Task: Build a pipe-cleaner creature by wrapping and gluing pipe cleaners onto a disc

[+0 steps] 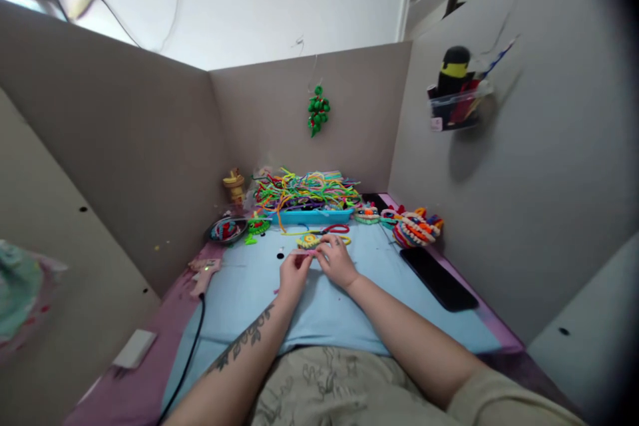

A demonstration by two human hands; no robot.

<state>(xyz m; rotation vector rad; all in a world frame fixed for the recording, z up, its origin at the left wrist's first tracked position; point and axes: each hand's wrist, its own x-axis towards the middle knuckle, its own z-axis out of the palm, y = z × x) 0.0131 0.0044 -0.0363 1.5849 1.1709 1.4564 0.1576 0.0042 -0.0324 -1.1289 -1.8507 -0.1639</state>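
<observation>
Pink strip (310,253) is sitting over blue cloth (329,313); left hand (294,269) and right hand (337,263) are pinching it, apparently shaping. Next move likely calls for steady fingertips. Yellow piece (307,241) is lying just beyond; blue tray (314,217) is holding colourful stems (309,190) farther back.

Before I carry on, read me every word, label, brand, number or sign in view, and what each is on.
No text can be read.
Label on the hanging clear cup: too small and blurred.
Print on the shirt: dark line marks, too blurred to tell drawing from lettering.
</observation>
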